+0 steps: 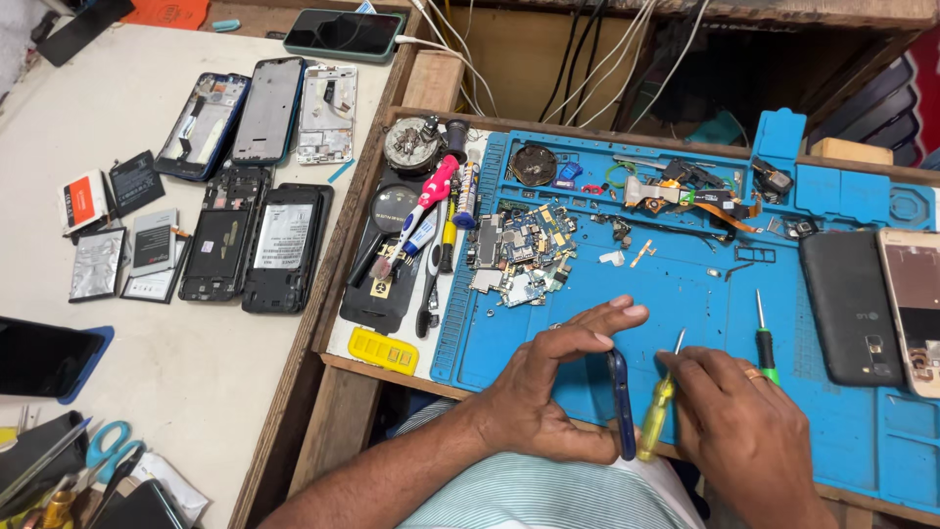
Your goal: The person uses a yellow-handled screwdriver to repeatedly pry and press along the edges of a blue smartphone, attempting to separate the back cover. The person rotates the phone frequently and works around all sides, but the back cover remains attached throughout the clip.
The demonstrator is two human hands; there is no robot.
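My left hand (pixel 553 377) grips a thin dark blue phone (pixel 620 402), standing it on edge at the near rim of the blue repair mat (pixel 685 284). My right hand (pixel 739 426) holds a yellow-handled screwdriver (pixel 658 411), its metal tip pointing up and away right beside the phone. A green-handled screwdriver (pixel 765 343) lies on the mat just past my right hand's knuckles. A pile of small circuit boards (pixel 524 250) sits on the mat beyond my left hand.
A black phone back (pixel 850 306) and a gold phone (pixel 916 304) lie at the mat's right. Brushes, tubes and a magnifier (pixel 411 235) border its left side. On the white table (pixel 117 372) to the left are several opened phones (pixel 250 186), batteries (pixel 117 240) and scissors (pixel 106 449).
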